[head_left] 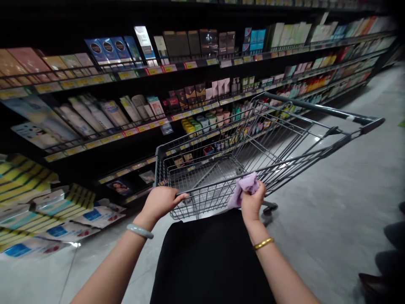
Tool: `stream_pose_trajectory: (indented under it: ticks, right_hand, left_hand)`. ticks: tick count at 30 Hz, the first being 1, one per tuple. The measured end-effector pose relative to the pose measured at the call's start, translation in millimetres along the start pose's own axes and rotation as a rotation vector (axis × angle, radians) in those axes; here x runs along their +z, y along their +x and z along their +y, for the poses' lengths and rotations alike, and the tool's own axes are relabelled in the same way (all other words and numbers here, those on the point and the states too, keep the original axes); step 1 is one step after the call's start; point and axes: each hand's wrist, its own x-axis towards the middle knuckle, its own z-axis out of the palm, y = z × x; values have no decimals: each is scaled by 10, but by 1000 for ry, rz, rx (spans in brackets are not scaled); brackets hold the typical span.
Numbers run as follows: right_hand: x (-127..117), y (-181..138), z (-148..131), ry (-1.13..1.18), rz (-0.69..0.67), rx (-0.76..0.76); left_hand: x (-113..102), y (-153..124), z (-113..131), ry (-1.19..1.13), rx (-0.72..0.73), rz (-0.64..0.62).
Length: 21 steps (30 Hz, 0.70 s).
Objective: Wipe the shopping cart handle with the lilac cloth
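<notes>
A grey wire shopping cart (284, 139) lies tipped on its side in front of me in a shop aisle. My left hand (160, 202) is closed round the wire rim at the cart's near corner. My right hand (252, 202) grips a crumpled lilac cloth (243, 189) and presses it against a bar of the cart's frame. A pale green bangle is on my left wrist and a gold one on my right.
Dark shelves (126, 76) with boxed and bottled goods run along the left and far side. Stacked yellow and blue packs (47, 211) sit low at left. Grey floor (332, 202) spreads to the right. Another person's dark legs (390, 257) show at the right edge.
</notes>
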Motion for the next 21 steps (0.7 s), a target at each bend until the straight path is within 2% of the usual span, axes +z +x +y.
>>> stream_pose_trajectory:
  ticks: [3, 7, 10, 14, 16, 18, 21]
  right_hand:
    - [183, -339, -216, -26, -37, -46]
    - [338, -817, -337, -51, -243, -246]
    - [247, -741, -300, -24, -271, -301]
    - [11, -258, -450, -5, -90, -299]
    - [-38, -125, -621, 1, -59, -342]
    - [-20, -177, -770, -28, -125, -430]
    - [53, -516, -854, -138, -368, -561]
  left_hand:
    - [-25, 21, 61, -1, -7, 3]
    - [-35, 43, 113, -9, -7, 17]
    - [-30, 41, 125, -9, -16, 31]
    - [-16, 4, 134, -20, -6, 54]
    - [-6, -23, 144, -32, -4, 63]
    - [3, -50, 155, -43, -3, 73]
    - [5, -88, 163, -42, 4, 83]
